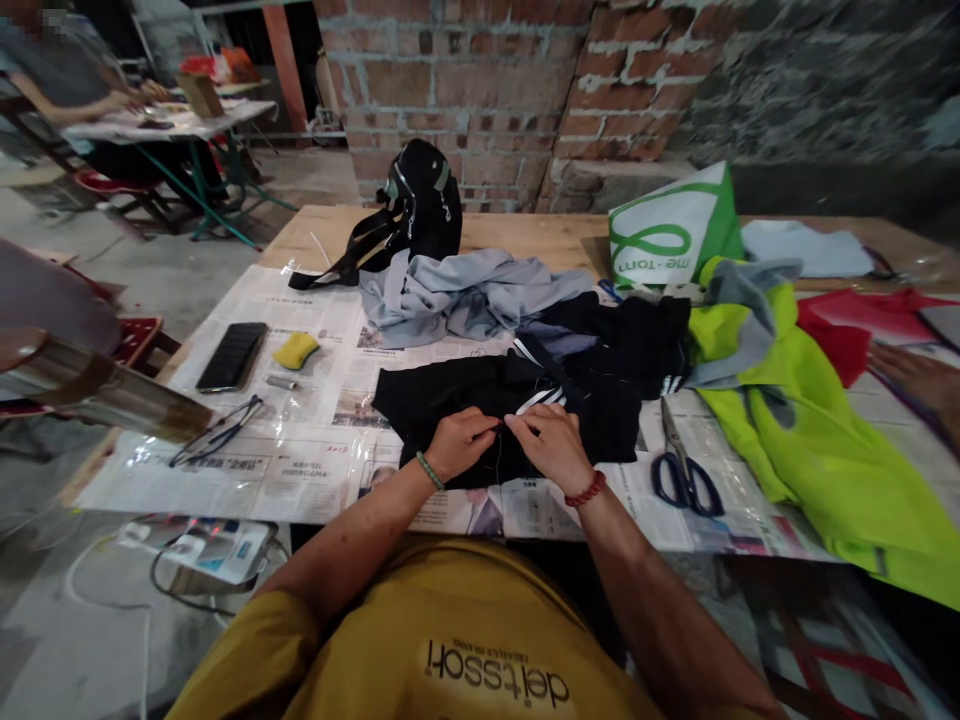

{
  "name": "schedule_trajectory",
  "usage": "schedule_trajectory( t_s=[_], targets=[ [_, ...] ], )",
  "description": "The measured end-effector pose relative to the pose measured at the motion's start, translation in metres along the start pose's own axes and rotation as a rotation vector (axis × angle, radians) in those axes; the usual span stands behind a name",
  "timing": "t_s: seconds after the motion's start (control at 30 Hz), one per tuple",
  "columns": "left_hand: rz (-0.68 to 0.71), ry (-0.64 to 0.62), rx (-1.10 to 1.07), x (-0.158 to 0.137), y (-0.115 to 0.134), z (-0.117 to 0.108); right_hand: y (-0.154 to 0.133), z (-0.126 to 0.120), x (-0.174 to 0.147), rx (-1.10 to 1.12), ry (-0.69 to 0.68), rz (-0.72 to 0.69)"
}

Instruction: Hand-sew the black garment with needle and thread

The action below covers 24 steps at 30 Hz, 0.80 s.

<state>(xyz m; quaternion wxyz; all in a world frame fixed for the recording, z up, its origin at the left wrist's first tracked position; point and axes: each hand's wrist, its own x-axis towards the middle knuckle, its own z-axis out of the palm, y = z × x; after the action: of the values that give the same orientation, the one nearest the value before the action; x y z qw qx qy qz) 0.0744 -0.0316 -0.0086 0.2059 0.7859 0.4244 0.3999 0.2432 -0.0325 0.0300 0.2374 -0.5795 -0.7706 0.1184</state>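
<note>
A black garment (450,385) with white stripes lies spread in front of me. Over its near part, my left hand (463,442) is closed in a pinch at the cloth. My right hand (553,442) is pinched too, its fingertips almost meeting those of the left, beside the white stripes. A thin pale thread seems to hang between the hands; any needle is too small to make out. Dark-handled scissors (681,472) lie right of the garment, blades pointing away from me.
Newspaper (292,475) under clear plastic covers the table. On the left are a black phone (232,357), yellow sponge (295,350), glasses (219,432) and a metal flask (97,385). Grey cloth (472,290), a black bag (424,200), a green-white bag (671,230) and a neon garment (817,420) surround the work.
</note>
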Motion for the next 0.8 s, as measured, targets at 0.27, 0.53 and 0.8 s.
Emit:
schedule_trajectory(
  t_s=[0.27,0.53,0.8],
  targets=[
    [-0.005,0.014,0.043,-0.001,-0.001,0.003,0.0,-0.001,0.004,0.425,-0.039,0.123],
    [-0.076,0.049,-0.108,0.003,0.002,0.0,0.001,0.001,0.006,0.585,-0.117,0.173],
    [-0.189,-0.054,-0.312,0.008,0.001,-0.006,-0.002,-0.003,0.02,0.747,-0.163,0.27]
  ],
)
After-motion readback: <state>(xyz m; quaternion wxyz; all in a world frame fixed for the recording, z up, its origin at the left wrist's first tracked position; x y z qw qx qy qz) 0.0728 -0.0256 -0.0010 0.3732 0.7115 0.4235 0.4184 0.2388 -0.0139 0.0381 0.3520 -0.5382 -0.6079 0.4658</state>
